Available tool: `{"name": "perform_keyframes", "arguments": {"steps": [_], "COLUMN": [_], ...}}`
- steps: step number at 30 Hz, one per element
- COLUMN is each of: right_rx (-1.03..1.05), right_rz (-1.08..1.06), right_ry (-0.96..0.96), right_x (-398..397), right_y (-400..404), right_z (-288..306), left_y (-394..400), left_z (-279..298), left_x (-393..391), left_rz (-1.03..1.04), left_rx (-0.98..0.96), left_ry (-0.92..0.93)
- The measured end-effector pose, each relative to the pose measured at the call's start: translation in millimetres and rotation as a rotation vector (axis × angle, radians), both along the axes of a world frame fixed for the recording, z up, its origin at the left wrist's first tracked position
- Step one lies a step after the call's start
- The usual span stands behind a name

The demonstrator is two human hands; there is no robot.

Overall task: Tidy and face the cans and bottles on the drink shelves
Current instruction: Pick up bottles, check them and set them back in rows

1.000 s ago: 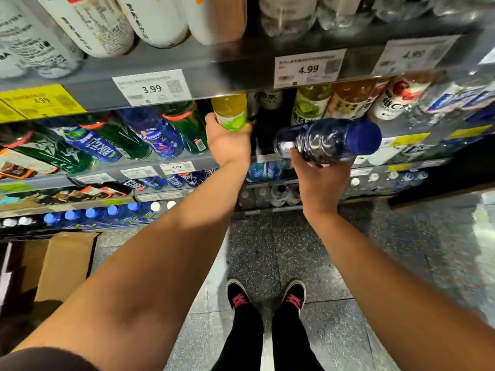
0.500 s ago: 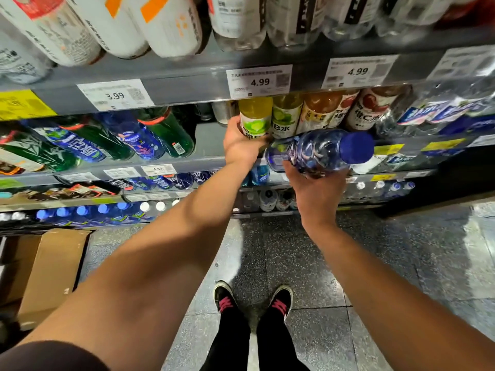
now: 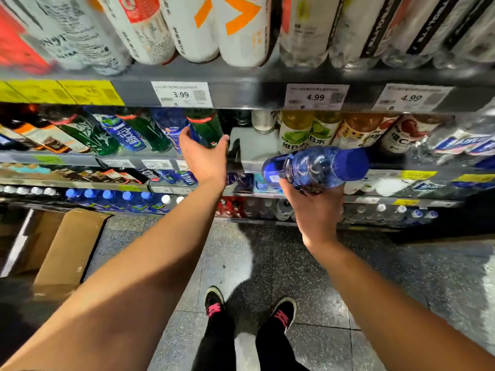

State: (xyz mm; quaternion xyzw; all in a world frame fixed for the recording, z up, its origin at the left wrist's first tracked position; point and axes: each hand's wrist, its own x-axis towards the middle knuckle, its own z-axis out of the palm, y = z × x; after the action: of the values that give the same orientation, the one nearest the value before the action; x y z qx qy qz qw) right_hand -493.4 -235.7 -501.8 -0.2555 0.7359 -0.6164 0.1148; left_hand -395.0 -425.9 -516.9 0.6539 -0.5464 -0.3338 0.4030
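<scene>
Gripping a dark green bottle (image 3: pixel 205 127) at the shelf front, the left hand (image 3: pixel 205 156) has its fingers and thumb curled around the bottle's lower body, among the green and blue bottles (image 3: pixel 128 135) that fill the left of this row. To its right the right hand (image 3: pixel 314 210) holds a blue water bottle (image 3: pixel 316 167) from below, lying on its side with the blue cap pointing right, off the shelf and nearer than the row. Between the 2 hands a bare gap (image 3: pixel 241 145) shows on the shelf (image 3: pixel 251 162), with a pale can (image 3: pixel 263 121) far back in it. Right of the gap, yellow-green bottles (image 3: pixel 308 132) and orange and red ones stand with labels outward. Price tags (image 3: pixel 182 94) reading 3.99 and 4.99 hang on the shelf edge above. A cardboard box (image 3: pixel 69 250) sits on the floor at near left. As a judgement, the tidying looks midway: the right section seems faced, while the gap, the green bottle and the carried blue bottle are not yet settled.
</scene>
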Motion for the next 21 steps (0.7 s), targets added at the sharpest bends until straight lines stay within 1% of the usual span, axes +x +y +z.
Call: {"name": "perform_keyframes", "arguments": {"steps": [2,6,9,13,18,21], "right_rx": [0.011,-0.010,-0.017,0.008,0.024,0.031], "right_rz": [-0.002,-0.006,-0.027,-0.061,-0.087,-0.104], "right_ry": [-0.018,-0.111,-0.163,-0.198,-0.149,-0.150], "right_x": [6.8,17.9,25.7,26.8,20.2,15.7], "right_y": [-5.8,-9.8,-10.1,-8.8,-8.6,-6.8], "right_z": [-2.9,-15.4,-18.9,-19.3,-12.8,-12.1], "left_y": [-11.4,-26.2,-32.6,-25.1,0.7,8.1], "left_z": [-7.4,-16.5,-19.1,-22.7,-22.6,-30.9], "left_x": [-4.1,-8.6,-8.4,-17.1,-45.6,-58.8], "left_rz": [-0.023,0.009,0.015,-0.089,-0.254,-0.354], "left_rx": [0.048,0.040,0.046,0.063,0.086,0.066], "left_ry": [-0.006,-0.075,-0.075,-0.034,0.113,0.141]}}
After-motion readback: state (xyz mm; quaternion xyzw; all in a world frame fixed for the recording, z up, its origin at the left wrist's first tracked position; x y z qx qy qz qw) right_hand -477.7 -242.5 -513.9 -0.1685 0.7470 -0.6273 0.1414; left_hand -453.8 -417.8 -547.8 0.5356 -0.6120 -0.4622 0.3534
